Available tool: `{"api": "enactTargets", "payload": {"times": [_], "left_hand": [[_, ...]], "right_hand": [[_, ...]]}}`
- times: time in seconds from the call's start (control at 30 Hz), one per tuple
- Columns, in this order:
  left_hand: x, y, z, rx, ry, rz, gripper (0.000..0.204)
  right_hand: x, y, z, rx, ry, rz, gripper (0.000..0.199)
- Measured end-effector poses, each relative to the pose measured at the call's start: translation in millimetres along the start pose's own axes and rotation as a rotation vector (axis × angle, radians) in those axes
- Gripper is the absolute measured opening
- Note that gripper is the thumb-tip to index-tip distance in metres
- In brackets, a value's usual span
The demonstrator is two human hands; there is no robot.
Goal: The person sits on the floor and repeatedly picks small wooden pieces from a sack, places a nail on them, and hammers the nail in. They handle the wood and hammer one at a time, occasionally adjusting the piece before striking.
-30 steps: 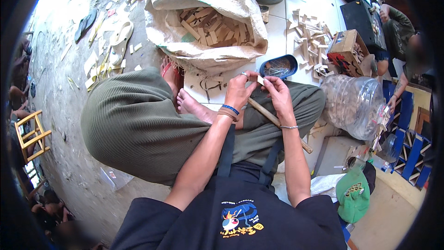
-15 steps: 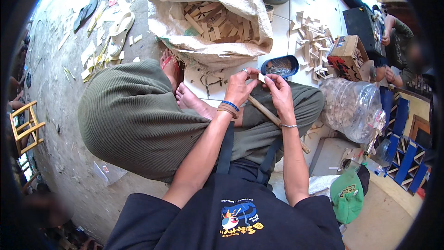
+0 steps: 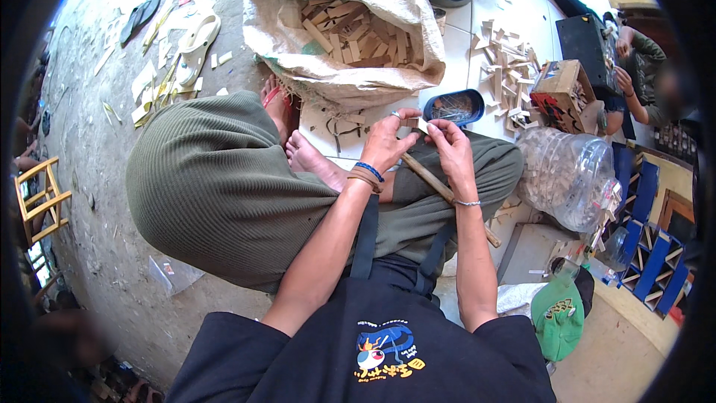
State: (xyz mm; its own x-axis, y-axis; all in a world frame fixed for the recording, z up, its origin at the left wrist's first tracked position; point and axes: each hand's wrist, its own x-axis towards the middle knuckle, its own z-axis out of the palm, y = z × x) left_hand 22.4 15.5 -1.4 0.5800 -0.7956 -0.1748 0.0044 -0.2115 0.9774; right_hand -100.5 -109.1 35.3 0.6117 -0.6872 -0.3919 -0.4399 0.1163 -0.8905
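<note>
My left hand (image 3: 384, 143) and my right hand (image 3: 452, 151) meet above my lap with fingers closed in a pinch. Between their fingertips is a small pale wooden piece (image 3: 422, 126), partly covered by the fingers. A wooden handle (image 3: 432, 181) slants across my right leg, passing beneath my right wrist. Its upper end lies beside my left hand, where the tool's head is mostly hidden. Just beyond my right fingers sits a dark blue oval tin (image 3: 477, 110) with thin nails in it.
Ahead stands a white woven sack (image 3: 272, 33) of small wooden blocks. Loose wood pieces (image 3: 509, 75) are heaped right of it, near a wooden box (image 3: 553, 95). A large clear plastic jug (image 3: 563, 168) lies at my right, with a green cap (image 3: 558, 317) behind. Another person (image 3: 645, 67) sits far right.
My hands stay almost in place, still pinching the wooden piece. The whole view has shifted slightly. At the far right, the other person's lower hand has risen toward the black box.
</note>
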Motion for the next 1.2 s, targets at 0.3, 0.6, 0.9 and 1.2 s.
{"api": "enactTargets", "payload": {"times": [0.3,0.6,0.9,1.2], "left_hand": [[4.7,-3.6,-1.5,-0.057,-0.001,0.018,0.03],[11.1,-0.9,-7.5,0.072,-0.011,0.105,0.027],[12.1,-8.6,-3.4,0.033,-0.017,0.118,0.027],[11.6,-8.5,-3.3,-0.028,-0.02,0.05,0.028]], "right_hand": [[-2.2,1.7,-5.6,-0.005,-0.006,0.037,0.024],[2.4,-13.2,-22.0,-0.113,-0.163,0.117,0.03],[82.9,5.3,-84.5,-1.13,0.153,-0.192,0.025],[111.2,29.3,-93.0,-1.292,-0.027,-0.398,0.036]]}}
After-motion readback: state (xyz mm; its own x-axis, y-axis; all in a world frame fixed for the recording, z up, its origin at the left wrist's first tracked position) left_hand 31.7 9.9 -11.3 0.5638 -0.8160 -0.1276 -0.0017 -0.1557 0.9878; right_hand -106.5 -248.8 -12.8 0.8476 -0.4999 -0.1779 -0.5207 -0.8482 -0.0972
